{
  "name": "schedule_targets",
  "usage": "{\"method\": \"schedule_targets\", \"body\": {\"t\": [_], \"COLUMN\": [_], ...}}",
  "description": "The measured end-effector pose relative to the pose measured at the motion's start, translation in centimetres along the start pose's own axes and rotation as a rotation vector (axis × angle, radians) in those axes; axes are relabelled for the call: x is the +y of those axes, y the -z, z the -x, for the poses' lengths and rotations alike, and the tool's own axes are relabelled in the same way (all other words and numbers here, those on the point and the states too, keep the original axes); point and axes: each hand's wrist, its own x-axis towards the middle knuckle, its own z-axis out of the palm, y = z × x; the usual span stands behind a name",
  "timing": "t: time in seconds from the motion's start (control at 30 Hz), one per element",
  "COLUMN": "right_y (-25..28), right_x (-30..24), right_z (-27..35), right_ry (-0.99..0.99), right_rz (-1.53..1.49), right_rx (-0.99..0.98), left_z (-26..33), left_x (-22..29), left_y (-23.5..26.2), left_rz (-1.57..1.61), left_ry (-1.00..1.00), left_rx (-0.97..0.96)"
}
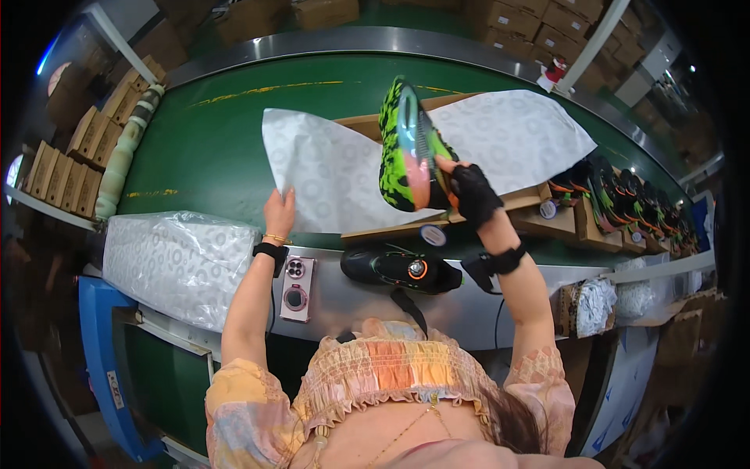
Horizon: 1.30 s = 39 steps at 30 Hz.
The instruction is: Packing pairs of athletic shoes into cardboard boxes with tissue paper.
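Note:
My right hand (473,191), in a black glove with bare fingers, grips a green, black and orange sports shoe (398,152) with its patterned sole turned sideways. The shoe is held over a long sheet of white patterned wrapping paper (328,168). My left hand (280,209) pinches the paper's near left edge. Beneath the paper lies an open brown cardboard shoe box (391,229), mostly hidden. A black shoe with an orange-ringed dial (383,268) rests on the metal edge close to my body, apart from both hands.
A pink phone (297,289) lies by my left forearm, beside a plastic-wrapped stack of patterned paper (180,262). Several shoes (625,203) stand in boxes at the right. Boxes (66,184) line the far left beyond a roller (125,152). A green conveyor belt (211,133) runs across.

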Motion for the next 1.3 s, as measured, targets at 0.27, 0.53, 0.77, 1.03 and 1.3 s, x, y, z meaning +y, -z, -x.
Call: {"method": "schedule_targets", "body": {"t": [0.27, 0.53, 0.77, 1.03, 1.3], "right_y": [-4.8, -3.0, -7.9, 2.2, 10.4], "right_x": [11.2, 15.8, 11.5, 8.3, 11.3], "right_z": [-10.2, -13.1, -9.4, -4.0, 8.1], "right_ry": [0.138, -0.262, -0.256, 0.639, 0.270], "right_rz": [0.273, -0.148, 1.227, 1.690, 1.153], "right_rx": [0.038, -0.212, -0.429, -0.005, 0.383], "left_z": [-1.6, -2.3, -3.2, -1.7, 4.5], "left_x": [6.1, 11.5, 7.2, 9.8, 11.3], "left_y": [-0.7, -9.6, -9.9, -11.1, -6.1], "left_rz": [0.471, 0.182, 0.176, -0.897, 0.035], "left_ry": [0.038, -0.045, 0.033, -0.302, -0.428], "left_rx": [-0.163, -0.505, -0.550, -0.643, -0.599]}}
